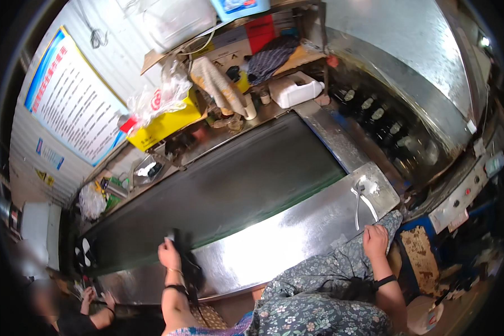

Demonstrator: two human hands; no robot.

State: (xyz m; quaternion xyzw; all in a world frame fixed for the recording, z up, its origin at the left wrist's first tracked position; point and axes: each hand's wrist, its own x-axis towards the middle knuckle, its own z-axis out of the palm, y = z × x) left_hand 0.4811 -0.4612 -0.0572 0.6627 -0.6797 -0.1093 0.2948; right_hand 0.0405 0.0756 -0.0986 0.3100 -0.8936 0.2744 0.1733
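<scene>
My left hand [169, 255] is closed at the near edge of the dark conveyor belt [229, 173], its fingers around a small black item [176, 239] smeared by motion. Below that hand a larger black shape [192, 273] overlaps the steel ledge; its kind is unclear. At the right, my right hand [376, 242] has its fingers curled in beside the ledge, and what they hold, if anything, is hidden. Thin white strips [366, 208] lie on the steel ledge [313, 224] just beyond it, with a small grey piece [361, 189] at their far end.
Black-and-white pieces [85, 252] sit at the belt's left end, near a co-worker's hands [98, 299]. A white jug [294, 89] and yellow box [165, 126] stand behind the belt. Several shiny black objects [378, 115] lie under the metal hood. Floral cloth [319, 291] covers my front.
</scene>
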